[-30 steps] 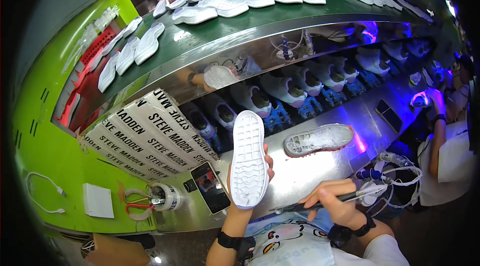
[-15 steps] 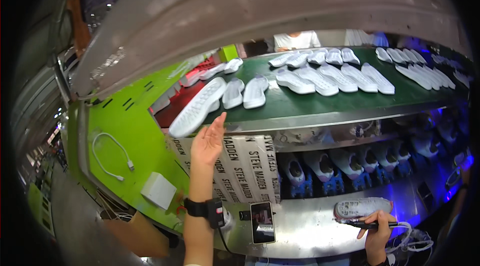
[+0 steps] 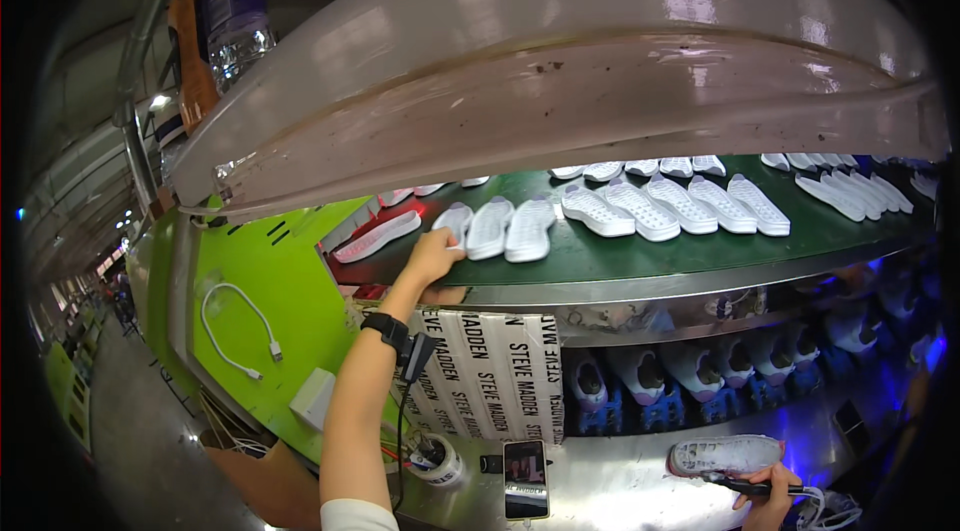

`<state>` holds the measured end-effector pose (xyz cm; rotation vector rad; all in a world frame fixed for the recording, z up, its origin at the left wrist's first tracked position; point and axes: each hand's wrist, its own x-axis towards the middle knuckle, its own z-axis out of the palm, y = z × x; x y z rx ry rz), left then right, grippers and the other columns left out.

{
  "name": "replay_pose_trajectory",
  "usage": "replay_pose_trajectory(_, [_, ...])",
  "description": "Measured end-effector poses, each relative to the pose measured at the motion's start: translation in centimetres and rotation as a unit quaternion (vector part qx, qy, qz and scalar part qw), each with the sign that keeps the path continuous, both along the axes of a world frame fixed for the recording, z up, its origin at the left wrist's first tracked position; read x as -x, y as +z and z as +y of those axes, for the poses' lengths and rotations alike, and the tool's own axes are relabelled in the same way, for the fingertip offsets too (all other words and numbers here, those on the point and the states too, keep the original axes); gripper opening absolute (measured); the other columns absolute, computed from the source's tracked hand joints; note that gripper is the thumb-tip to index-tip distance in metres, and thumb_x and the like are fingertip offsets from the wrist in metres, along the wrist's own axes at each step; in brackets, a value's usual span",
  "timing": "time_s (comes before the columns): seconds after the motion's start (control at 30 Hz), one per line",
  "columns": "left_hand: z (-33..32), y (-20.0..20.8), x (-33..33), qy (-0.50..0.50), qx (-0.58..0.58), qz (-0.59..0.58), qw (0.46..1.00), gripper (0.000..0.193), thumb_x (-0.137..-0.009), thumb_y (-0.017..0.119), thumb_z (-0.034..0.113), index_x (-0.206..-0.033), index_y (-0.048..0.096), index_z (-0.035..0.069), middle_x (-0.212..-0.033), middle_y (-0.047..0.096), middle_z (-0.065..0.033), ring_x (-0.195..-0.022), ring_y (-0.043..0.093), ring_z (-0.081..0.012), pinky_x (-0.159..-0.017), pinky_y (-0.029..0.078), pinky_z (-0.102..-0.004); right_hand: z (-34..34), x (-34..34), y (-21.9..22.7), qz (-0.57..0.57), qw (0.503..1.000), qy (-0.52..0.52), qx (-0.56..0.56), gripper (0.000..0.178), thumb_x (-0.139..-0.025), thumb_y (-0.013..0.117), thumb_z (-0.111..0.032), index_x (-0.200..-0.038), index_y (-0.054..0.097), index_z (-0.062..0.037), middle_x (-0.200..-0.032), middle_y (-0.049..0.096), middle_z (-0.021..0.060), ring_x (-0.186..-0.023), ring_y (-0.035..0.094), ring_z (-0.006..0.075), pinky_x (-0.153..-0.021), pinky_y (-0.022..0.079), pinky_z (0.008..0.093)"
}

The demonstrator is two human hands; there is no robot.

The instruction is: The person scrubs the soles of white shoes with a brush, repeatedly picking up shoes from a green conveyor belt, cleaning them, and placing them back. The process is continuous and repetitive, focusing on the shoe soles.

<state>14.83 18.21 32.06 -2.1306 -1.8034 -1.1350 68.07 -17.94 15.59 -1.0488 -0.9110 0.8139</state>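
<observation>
A white shoe sole [image 3: 453, 217] stands at the left end of a near group on the green belt. My left hand [image 3: 437, 255] is closed at its lower end, fingertips pinching the edge. Two more white soles [image 3: 490, 228] lie right beside it, and another sole [image 3: 377, 237] lies in red light to the left. At the lower right, my right hand [image 3: 770, 499] is wrapped round a black pen-like tool [image 3: 738, 484] with a pale cord. The tool's tip is by the lower edge of a greyish-white sole [image 3: 725, 454] on the metal bench.
Overhead hangs a large pale hood [image 3: 560, 71]. Further soles [image 3: 675, 206] line the green belt [image 3: 640, 257]. Shoes [image 3: 655, 371] sit on a shelf under it. A phone [image 3: 526, 479], a cup of tools [image 3: 437, 458] and a white cable [image 3: 235, 331] are nearby.
My left hand has gone from open fingers below a large tilted sole to a pinch on a sole in the near group. The view has tilted upward. My right hand still holds the pen-like tool.
</observation>
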Motion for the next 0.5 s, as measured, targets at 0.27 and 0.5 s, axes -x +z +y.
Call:
replay_pose_trajectory(0.27, [-2.7, 1.3, -13.7, 0.010, 0.093, 0.014, 0.995, 0.037, -0.086, 0.060, 0.040, -0.094, 0.069, 0.004, -0.102, 0.066, -0.0239, -0.100, 0.061, -0.0416, -0.087, 0.048, -0.0449, 1.2, 1.2, 1.1, 0.059, 0.997, -0.020, 0.043, 0.020, -0.095, 0.056, -0.010, -0.110, 0.061, 0.0021, -0.102, 0.062, 0.0075, -0.093, 0.060, 0.0145, -0.076, 0.050, 0.0285])
replay_pose_trajectory(0.5, [1.7, 1.5, -3.0, 0.100, 0.168, -0.057, 0.979, 0.048, -0.081, 0.066, 0.040, -0.106, 0.065, -0.001, -0.108, 0.063, -0.0232, -0.105, 0.059, -0.0319, -0.085, 0.048, -0.0464, 1.0, 5.5, 2.8, 0.012, 0.993, 0.100, 0.062, 0.021, -0.085, 0.062, -0.001, -0.106, 0.062, 0.0019, -0.104, 0.062, 0.0100, -0.090, 0.061, 0.0173, -0.075, 0.052, 0.0288])
